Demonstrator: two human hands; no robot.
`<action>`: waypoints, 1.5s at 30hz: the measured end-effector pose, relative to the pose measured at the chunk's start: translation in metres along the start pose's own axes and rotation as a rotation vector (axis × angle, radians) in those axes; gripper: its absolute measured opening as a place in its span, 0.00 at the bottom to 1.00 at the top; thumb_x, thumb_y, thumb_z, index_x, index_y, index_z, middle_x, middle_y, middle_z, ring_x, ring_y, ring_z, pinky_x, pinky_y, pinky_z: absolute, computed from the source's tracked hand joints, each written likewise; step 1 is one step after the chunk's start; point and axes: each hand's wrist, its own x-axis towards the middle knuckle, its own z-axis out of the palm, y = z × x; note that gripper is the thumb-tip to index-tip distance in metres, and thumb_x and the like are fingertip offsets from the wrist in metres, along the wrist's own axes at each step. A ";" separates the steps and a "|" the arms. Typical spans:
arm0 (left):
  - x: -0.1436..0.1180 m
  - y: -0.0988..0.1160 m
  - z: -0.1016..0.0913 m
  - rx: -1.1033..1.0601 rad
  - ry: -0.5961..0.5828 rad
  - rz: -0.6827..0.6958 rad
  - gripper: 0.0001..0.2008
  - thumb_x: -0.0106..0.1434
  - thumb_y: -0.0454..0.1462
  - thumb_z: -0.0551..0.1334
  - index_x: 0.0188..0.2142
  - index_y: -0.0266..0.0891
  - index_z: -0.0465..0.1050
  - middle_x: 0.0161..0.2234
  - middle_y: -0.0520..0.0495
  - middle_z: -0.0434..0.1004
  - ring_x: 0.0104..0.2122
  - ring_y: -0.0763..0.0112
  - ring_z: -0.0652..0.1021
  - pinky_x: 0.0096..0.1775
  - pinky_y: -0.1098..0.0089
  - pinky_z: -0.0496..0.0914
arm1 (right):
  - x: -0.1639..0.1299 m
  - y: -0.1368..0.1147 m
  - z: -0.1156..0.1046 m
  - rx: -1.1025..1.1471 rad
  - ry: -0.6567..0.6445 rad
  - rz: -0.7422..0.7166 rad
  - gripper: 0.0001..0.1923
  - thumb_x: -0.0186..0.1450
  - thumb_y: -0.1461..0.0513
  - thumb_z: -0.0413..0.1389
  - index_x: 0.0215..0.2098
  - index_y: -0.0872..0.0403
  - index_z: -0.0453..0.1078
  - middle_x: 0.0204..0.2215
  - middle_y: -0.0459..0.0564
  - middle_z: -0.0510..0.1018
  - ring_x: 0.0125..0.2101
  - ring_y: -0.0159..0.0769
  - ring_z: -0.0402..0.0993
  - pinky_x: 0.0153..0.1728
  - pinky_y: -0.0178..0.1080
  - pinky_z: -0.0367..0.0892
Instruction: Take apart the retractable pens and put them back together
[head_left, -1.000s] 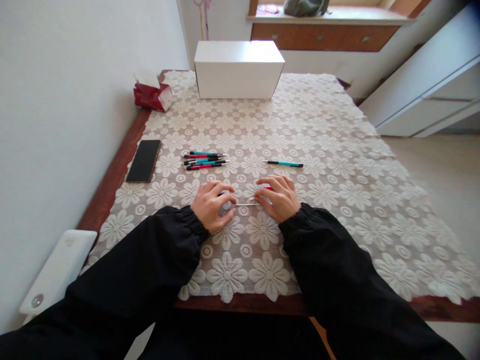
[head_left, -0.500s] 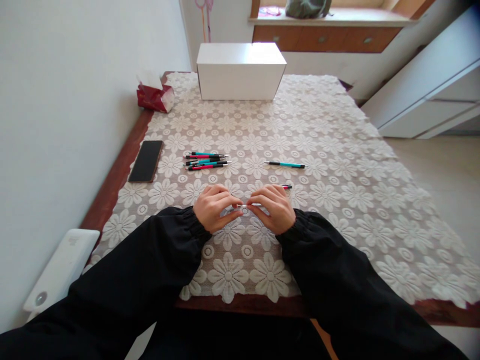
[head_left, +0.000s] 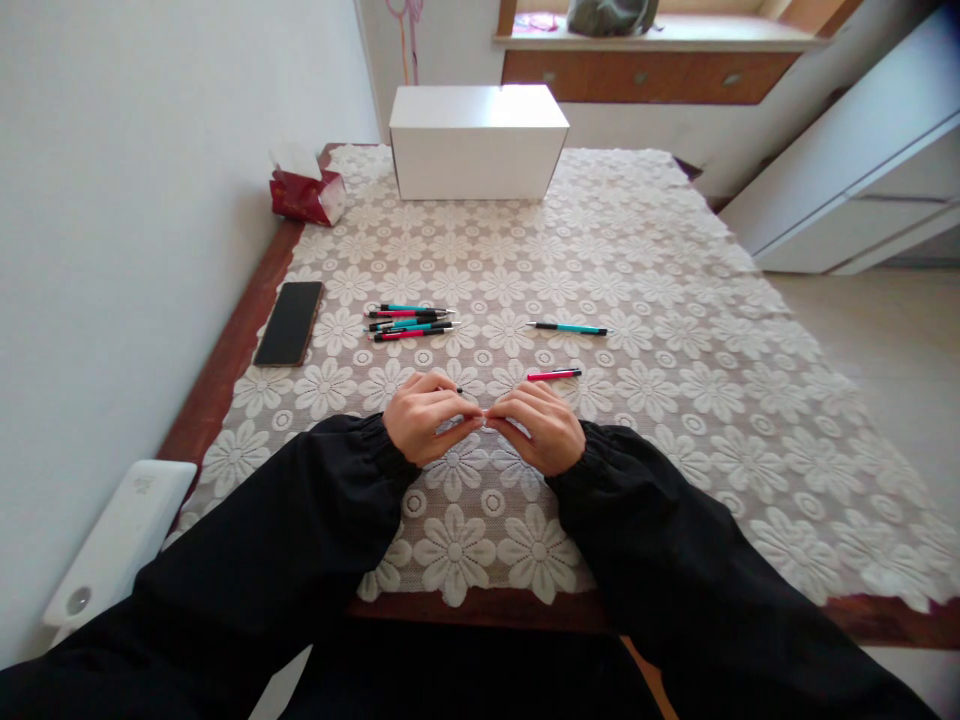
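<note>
Left hand (head_left: pixel 424 420) and right hand (head_left: pixel 538 425) — fingertips meeting, both pinching a pale sliver (head_left: pixel 484 414) too hidden to identify — nearer than the pink pen part (head_left: pixel 553 374); I would align both pinches, pressing lightly.

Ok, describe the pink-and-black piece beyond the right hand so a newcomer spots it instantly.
Start at the white box on the far part of the lace tablecloth, then come down toward the person's right hand. Just beyond its knuckles lies the pink-and-black piece. Its pink body sets it apart from the teal pen farther out, and it lies away from the cluster of pens at left.
</note>
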 end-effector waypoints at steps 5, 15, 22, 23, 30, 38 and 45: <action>0.001 0.001 0.000 -0.016 0.026 -0.015 0.05 0.63 0.41 0.67 0.35 0.44 0.80 0.28 0.53 0.83 0.34 0.70 0.77 0.39 0.67 0.68 | 0.000 -0.001 0.000 0.039 0.017 0.000 0.08 0.71 0.60 0.54 0.36 0.52 0.74 0.29 0.49 0.79 0.30 0.36 0.70 0.35 0.41 0.64; 0.000 0.001 0.000 -0.017 0.042 -0.016 0.04 0.63 0.40 0.67 0.34 0.44 0.79 0.28 0.54 0.83 0.34 0.70 0.77 0.39 0.68 0.69 | 0.000 -0.004 0.002 0.104 0.049 0.055 0.07 0.71 0.61 0.55 0.37 0.51 0.74 0.29 0.48 0.79 0.30 0.36 0.70 0.35 0.40 0.66; 0.000 0.001 -0.001 -0.006 0.054 -0.012 0.04 0.63 0.41 0.67 0.34 0.44 0.79 0.28 0.53 0.83 0.35 0.70 0.77 0.39 0.68 0.70 | 0.001 -0.010 0.002 0.227 0.061 0.177 0.06 0.70 0.62 0.56 0.36 0.52 0.73 0.26 0.46 0.77 0.28 0.34 0.71 0.33 0.38 0.67; 0.000 0.001 -0.001 -0.006 0.055 -0.012 0.05 0.63 0.41 0.67 0.35 0.44 0.79 0.28 0.53 0.83 0.35 0.69 0.77 0.39 0.68 0.70 | 0.001 -0.010 0.002 0.240 0.057 0.204 0.06 0.70 0.61 0.56 0.35 0.52 0.73 0.26 0.46 0.77 0.27 0.33 0.71 0.32 0.37 0.67; 0.000 0.000 -0.001 -0.007 0.077 -0.016 0.06 0.63 0.42 0.67 0.35 0.44 0.81 0.28 0.51 0.82 0.34 0.70 0.78 0.37 0.68 0.71 | -0.001 -0.009 0.004 0.258 0.063 0.193 0.04 0.69 0.62 0.57 0.36 0.53 0.73 0.26 0.46 0.76 0.27 0.32 0.71 0.32 0.35 0.68; -0.001 0.001 0.000 -0.033 0.085 -0.057 0.08 0.63 0.44 0.67 0.34 0.44 0.82 0.30 0.49 0.79 0.33 0.72 0.77 0.36 0.70 0.70 | 0.000 -0.009 0.004 0.197 0.096 0.064 0.05 0.70 0.63 0.55 0.37 0.51 0.73 0.27 0.47 0.78 0.29 0.34 0.70 0.32 0.38 0.69; -0.002 0.002 -0.001 -0.037 0.085 -0.056 0.08 0.63 0.44 0.67 0.35 0.44 0.82 0.30 0.49 0.78 0.32 0.73 0.77 0.36 0.70 0.71 | 0.000 -0.009 0.003 0.165 0.091 0.054 0.03 0.70 0.63 0.56 0.39 0.51 0.72 0.28 0.47 0.78 0.29 0.35 0.71 0.32 0.38 0.69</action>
